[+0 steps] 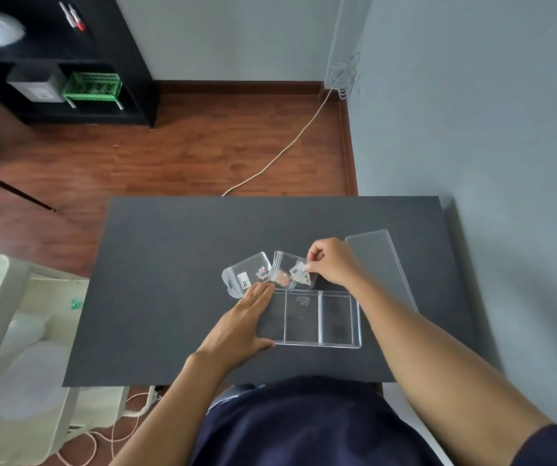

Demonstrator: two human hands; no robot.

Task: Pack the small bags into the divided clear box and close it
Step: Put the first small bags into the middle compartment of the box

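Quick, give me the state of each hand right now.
Left hand: open, flat against the left end of the divided clear box, holding nothing.
Right hand: closed, pinching a small bag beyond the box.

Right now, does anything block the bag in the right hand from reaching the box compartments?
Nothing visible does. The right hand pinches a small bag just beyond the clear box, whose lid lies off to the right. The left hand covers only the left compartment.
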